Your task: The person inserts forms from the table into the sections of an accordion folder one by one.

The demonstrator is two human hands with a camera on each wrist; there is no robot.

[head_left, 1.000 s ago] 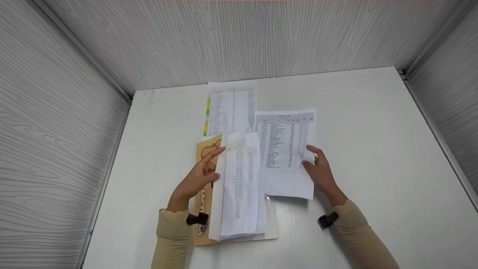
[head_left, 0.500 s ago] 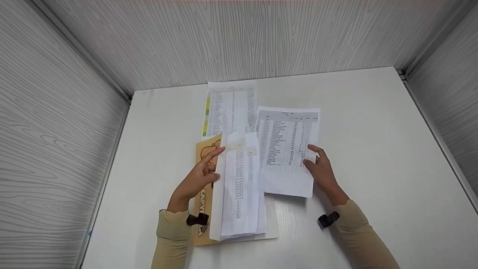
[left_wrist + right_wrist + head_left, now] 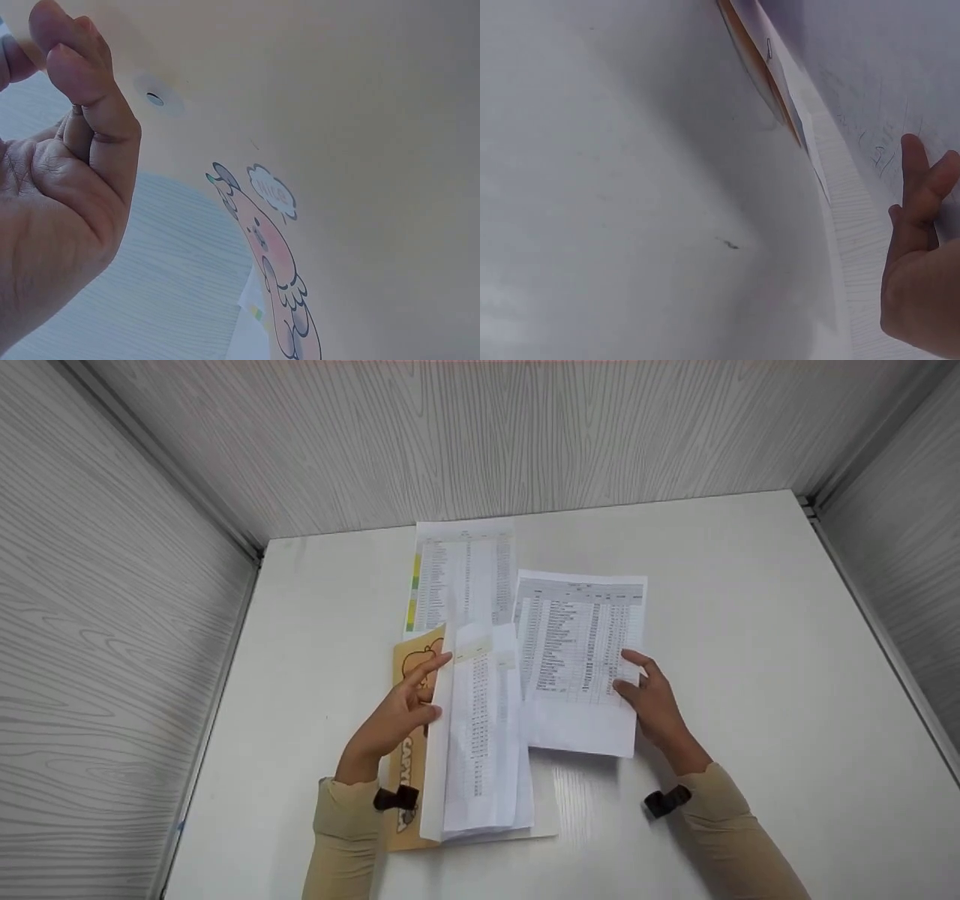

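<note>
Head: sheet, long axis seemingly forward

Drew the right sheet slightly to the right over the last second. Swung its far end upward in the head view, most clearly at the top-left corner. Turned it a touch clockwise, from a top edge rising toward the right to one dipping that way. Made nearly all of that turn in the first half second, then went mainly rightward. Carried the right hand and its sleeve a little rightward too.
</note>
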